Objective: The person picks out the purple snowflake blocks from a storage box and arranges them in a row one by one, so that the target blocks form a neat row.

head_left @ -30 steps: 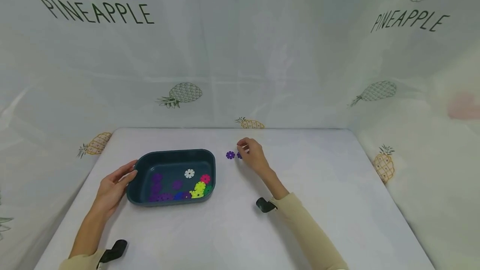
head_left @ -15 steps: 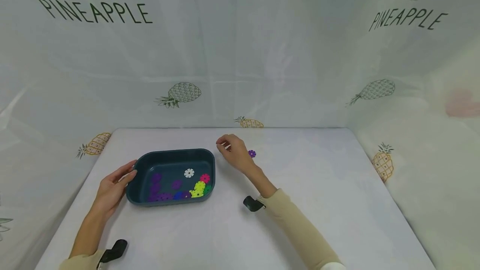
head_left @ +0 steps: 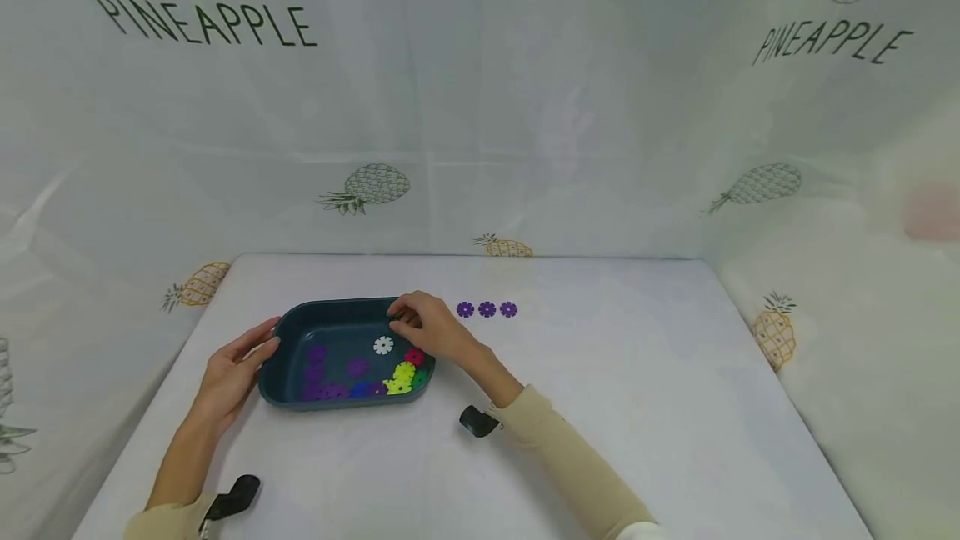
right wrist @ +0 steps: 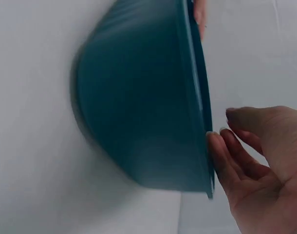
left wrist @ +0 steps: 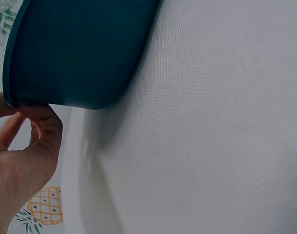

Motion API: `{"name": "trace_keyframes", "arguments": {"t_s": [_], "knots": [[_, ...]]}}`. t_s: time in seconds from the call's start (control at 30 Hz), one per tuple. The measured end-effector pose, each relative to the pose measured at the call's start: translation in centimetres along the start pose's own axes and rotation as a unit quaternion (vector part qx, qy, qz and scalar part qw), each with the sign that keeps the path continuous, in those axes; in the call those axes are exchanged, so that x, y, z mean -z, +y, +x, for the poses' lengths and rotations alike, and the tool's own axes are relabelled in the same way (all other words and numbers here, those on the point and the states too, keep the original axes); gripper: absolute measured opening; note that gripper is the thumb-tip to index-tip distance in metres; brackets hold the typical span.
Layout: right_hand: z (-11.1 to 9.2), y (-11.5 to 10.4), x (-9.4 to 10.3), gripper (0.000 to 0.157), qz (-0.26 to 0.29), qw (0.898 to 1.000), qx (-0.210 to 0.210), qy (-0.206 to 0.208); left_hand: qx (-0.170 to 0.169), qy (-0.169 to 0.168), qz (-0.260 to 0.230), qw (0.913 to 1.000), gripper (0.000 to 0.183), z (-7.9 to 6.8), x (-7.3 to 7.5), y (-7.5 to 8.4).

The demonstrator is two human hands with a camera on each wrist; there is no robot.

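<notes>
A dark teal tray [head_left: 345, 405] stands on the table, holding flower-shaped plastic discs. My left hand [head_left: 227, 375] pinches its left rim, thumb on one side and fingers on the other; the left wrist view shows the tray wall [left wrist: 80, 53] at those fingertips. Over the tray's back right corner hovers my right hand [head_left: 431, 325], its fingers loosely bent and nothing visible between them. Purple discs [head_left: 315, 373] lie along the tray's left and front, a white disc [head_left: 383, 345] near its middle. Yellow discs [head_left: 402, 373], a red disc [head_left: 414, 356] and a green disc [head_left: 419, 377] gather at the right.
Three purple discs [head_left: 487, 309] lie in a row on the white table [head_left: 600, 373], right of the tray. Behind the table hangs a pale curtain [head_left: 495, 123] printed with pineapples. A black wrist camera [head_left: 477, 421] sticks out from the right sleeve.
My right hand has moved left from the purple discs to above the tray's right end. Three purple discs now show in the row. My left hand keeps its hold on the rim.
</notes>
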State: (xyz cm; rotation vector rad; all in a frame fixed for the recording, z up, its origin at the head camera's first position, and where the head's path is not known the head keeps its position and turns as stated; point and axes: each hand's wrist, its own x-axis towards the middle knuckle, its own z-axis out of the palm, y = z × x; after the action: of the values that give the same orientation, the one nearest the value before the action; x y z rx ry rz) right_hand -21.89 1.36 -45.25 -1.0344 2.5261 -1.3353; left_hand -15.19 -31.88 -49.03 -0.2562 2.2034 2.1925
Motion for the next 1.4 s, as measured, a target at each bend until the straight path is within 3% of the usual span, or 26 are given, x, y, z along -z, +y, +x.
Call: {"name": "trace_keyframes", "arguments": {"t_s": [0.43,0.73,0.87,1.03,1.2,1.4], "knots": [[0.3,-0.6,-2.9,0.025,-0.053,0.990,0.038,-0.127,-0.013,-0.010,-0.018,0.9997,0.049,-0.1,-0.1,-0.1],[0.0,-1.1,-4.1,0.029,-0.149,0.968,0.028,-0.199,-0.012,-0.012,-0.021,0.9996,0.050,-0.2,-0.1,0.0],[-0.3,-1.4,-4.3,0.030,-0.194,0.958,0.005,-0.212,-0.011,-0.009,-0.014,0.9998,0.050,-0.1,-0.2,0.0],[-0.3,-1.5,-4.5,0.024,-0.204,0.955,-0.022,-0.213,-0.006,-0.003,0.003,1.0000,0.053,-0.1,-0.4,0.0],[-0.2,-1.4,-4.4,0.019,-0.211,0.961,-0.005,-0.180,-0.001,0.000,0.020,0.9998,0.057,0.0,-0.3,0.0],[0.1,-1.3,-3.6,0.011,-0.166,0.975,0.033,-0.145,0.007,0.005,0.025,0.9997,0.058,0.0,0.0,0.0]]}}
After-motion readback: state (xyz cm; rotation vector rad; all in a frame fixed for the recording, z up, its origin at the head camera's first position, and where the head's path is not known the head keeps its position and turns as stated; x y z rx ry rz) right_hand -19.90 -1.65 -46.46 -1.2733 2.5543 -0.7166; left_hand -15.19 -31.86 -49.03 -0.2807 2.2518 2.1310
